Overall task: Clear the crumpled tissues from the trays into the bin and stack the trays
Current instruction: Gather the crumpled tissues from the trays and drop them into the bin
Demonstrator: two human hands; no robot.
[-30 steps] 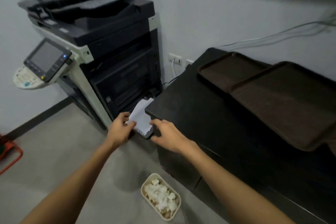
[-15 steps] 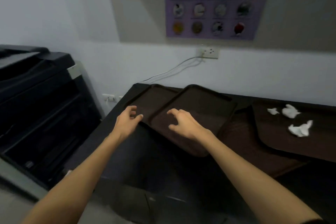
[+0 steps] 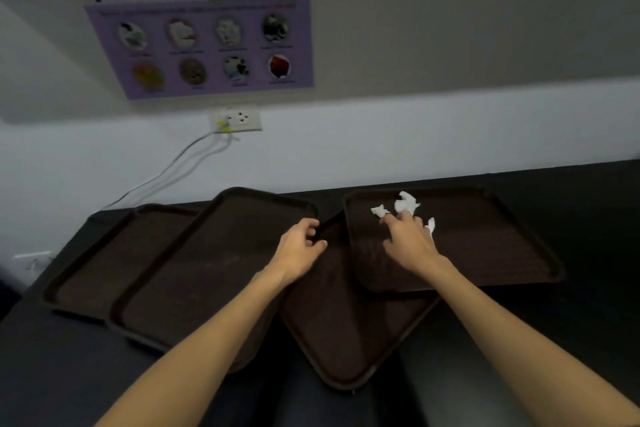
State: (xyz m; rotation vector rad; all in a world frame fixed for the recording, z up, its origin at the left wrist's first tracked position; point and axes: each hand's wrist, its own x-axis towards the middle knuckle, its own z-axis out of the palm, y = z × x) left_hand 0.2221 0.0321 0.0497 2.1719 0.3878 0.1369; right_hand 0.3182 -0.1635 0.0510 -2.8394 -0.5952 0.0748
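Several dark brown trays lie overlapping on the black counter [image 3: 588,340]. The right tray [image 3: 491,253] holds three crumpled white tissues: a small one [image 3: 378,210], a bigger one [image 3: 407,202], and one [image 3: 430,226] partly hidden by my right hand. My right hand [image 3: 410,243] reaches over this tray, its fingertips touching the tissues. My left hand [image 3: 300,246] hovers with loosely curled fingers, holding nothing, at the corner between the second tray [image 3: 207,274] and the angled middle tray [image 3: 346,329]. The far-left tray [image 3: 100,263] lies under the second one. The bin is out of view.
The right tray rests on the angled middle tray. On the wall behind are a white socket [image 3: 239,118] with cables [image 3: 166,170] running down left and a purple poster [image 3: 201,45]. The counter's front edge is near my forearms.
The view has swung from the copier and the floor bin to the counter. Both hands moved right; my right hand went from the second tray onto the tray with tissues.
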